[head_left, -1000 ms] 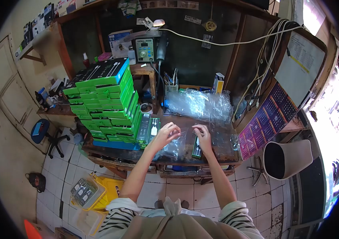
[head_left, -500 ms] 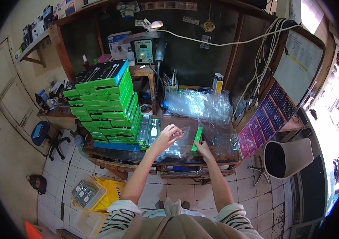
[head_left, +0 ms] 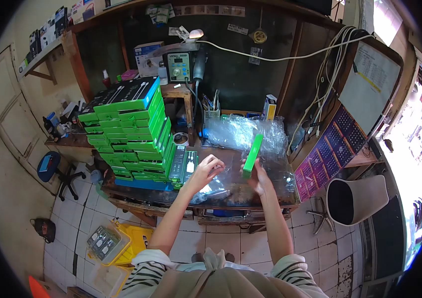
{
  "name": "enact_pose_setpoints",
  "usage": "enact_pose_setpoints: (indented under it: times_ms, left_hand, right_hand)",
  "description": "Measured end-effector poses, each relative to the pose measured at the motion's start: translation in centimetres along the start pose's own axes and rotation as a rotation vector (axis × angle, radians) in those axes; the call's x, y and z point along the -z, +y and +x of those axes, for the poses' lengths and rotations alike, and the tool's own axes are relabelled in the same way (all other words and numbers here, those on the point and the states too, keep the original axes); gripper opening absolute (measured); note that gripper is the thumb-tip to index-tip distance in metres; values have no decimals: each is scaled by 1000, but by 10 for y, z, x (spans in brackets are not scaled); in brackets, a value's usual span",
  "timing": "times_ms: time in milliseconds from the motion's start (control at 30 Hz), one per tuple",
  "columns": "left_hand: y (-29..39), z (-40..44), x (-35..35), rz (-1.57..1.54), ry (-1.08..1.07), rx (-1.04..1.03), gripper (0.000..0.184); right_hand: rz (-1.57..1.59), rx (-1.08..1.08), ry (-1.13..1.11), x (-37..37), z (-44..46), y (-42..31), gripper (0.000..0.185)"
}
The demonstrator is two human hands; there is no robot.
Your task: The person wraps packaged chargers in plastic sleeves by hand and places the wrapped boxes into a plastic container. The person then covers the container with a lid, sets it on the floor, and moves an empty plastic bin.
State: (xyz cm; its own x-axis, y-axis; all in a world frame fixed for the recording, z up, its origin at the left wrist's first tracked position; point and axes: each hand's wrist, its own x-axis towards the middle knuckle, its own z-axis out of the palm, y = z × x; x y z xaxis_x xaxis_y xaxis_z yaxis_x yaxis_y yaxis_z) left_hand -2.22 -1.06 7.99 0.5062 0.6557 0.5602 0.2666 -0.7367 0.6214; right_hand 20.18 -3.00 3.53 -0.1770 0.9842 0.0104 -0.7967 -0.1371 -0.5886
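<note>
My right hand [head_left: 258, 180] grips a slim green box [head_left: 253, 156] by its lower end. The box tilts up above the desk with a narrow green side showing. My left hand [head_left: 207, 173] is closed in a pinch on a thin clear plastic bag [head_left: 213, 190], whose edges are hard to make out. Just left of that hand, boxes with a white cable pictured on a dark front [head_left: 190, 164] stand beside a tall stack of green-sided boxes [head_left: 131, 134].
A pile of clear plastic bags [head_left: 241, 131] lies at the back of the desk [head_left: 243, 196]. Behind it are a pen basket [head_left: 212, 110] and a small yellow-and-white box [head_left: 269, 107]. A soldering station [head_left: 179, 65] stands on a raised shelf. A white chair [head_left: 365, 198] is at the right.
My right hand has raised the green box off the desk and turned it slightly. My left hand has moved only a little and stays pinched near the clear plastic.
</note>
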Motion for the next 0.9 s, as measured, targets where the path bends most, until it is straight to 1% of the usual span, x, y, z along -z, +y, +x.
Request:
enact_pose_setpoints:
  times_ms: [33, 67, 100, 167, 200, 233, 300, 333, 400, 433, 500, 533, 567, 667, 700, 800, 833, 900]
  left_hand:
    - [1, 1, 0, 1, -2, -5, 12]
    - [1, 1, 0, 1, 0, -2, 12]
    - [0, 2, 0, 20, -3, -27, 13]
    - [0, 3, 1, 38, -7, -50, 13]
    - [0, 4, 2, 76, -13, -88, 13]
    - [0, 5, 3, 114, -20, -126, 13]
    - [3, 6, 5, 119, -33, -132, 12]
    - [5, 7, 6, 123, -47, -140, 12]
    - [6, 8, 7, 130, -53, -146, 12]
    - [6, 8, 7, 138, -57, -155, 12]
    - [8, 9, 7, 151, -60, -165, 12]
    - [10, 9, 8, 151, -60, -162, 11]
    - [12, 10, 9, 153, -58, -160, 11]
    - [14, 8, 15, 170, -31, -157, 10]
    - [13, 7, 16, 171, -30, -157, 10]
    - [5, 3, 16, 178, -10, -136, 9]
    - [5, 3, 15, 177, -12, -135, 9]
    - [3, 2, 13, 189, 58, -122, 8]
  right_hand:
    - [-4, 31, -12, -1, 4, -4, 43]
    - [40, 43, -34, 0, 8, -9, 35]
    - [40, 41, -34, -7, 12, -13, 35]
    - [143, 129, -5, -16, 20, -18, 29]
    - [45, 127, -74, -23, 17, -25, 23]
    - [30, 180, -70, -23, 21, -26, 22]
    - [-117, 283, -20, -36, 22, -31, 21]
    - [-115, 280, -17, -43, 22, -32, 21]
    - [-284, 282, 63, -51, 23, -31, 24]
    - [-282, 280, 66, -48, 25, -29, 24]
    - [-597, 311, 51, -39, 33, -23, 29]
    - [-603, 254, 27, -36, 34, -22, 34]
    - [-603, 253, 23, -33, 34, -20, 34]
    - [-607, 78, 13, -23, 30, -18, 38]
    - [-607, 78, 12, -23, 28, -17, 38]
    - [-764, 184, 40, -26, 23, -13, 33]
    - [-762, 183, 42, -28, 21, -13, 33]
    - [-905, 178, 26, -36, 17, -17, 31]
